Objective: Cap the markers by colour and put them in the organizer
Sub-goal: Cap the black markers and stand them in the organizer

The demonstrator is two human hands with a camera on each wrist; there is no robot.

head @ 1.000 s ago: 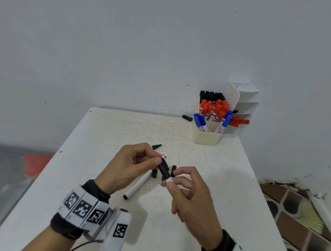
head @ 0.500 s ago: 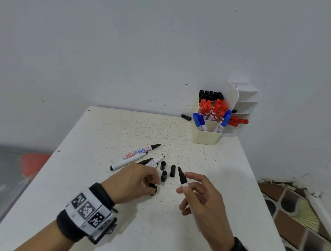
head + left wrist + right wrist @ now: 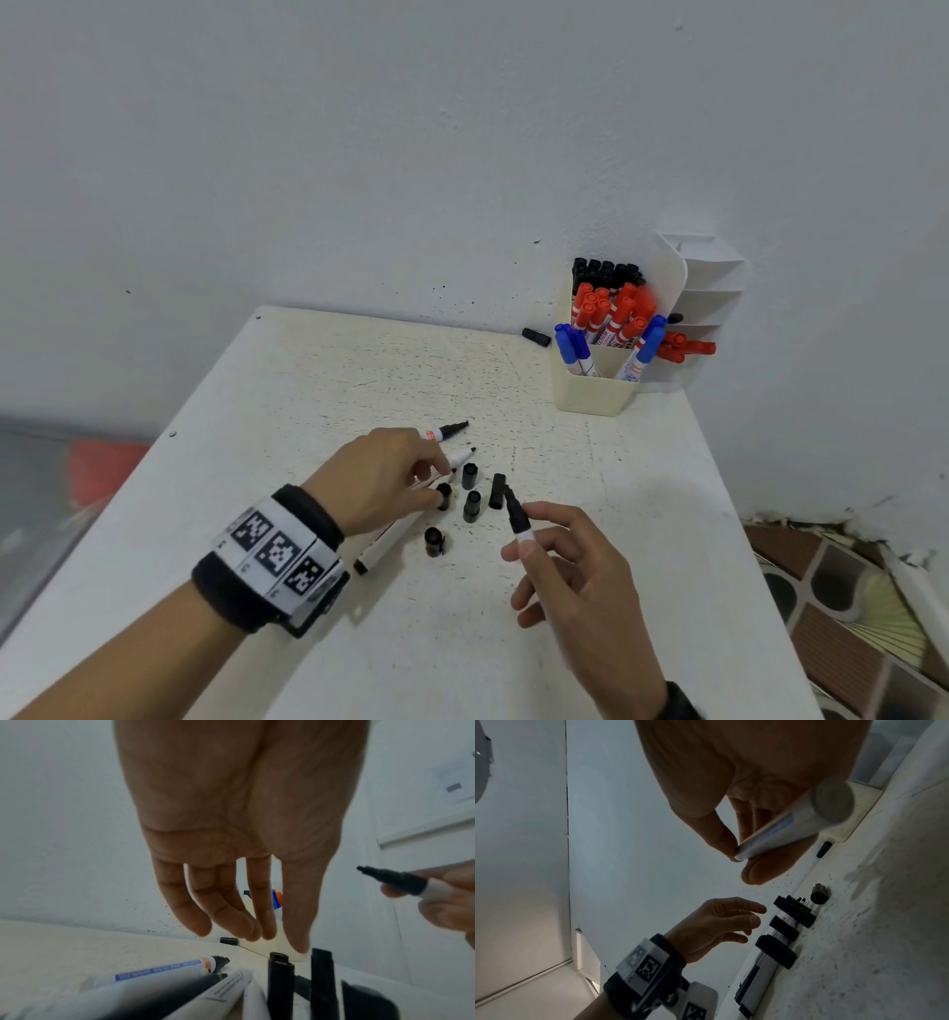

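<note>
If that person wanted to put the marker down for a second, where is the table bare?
Bare table runs from the far-left corner to the left hand, and again between the right hand and the organizer. The crowded spot lies between the hands: loose black caps and uncapped markers.

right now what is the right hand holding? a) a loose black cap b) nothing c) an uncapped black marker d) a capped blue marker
c: the right hand pinches a white-barrelled marker whose black tip is bare, with no cap on it; the left wrist view shows the same exposed tip.
</note>
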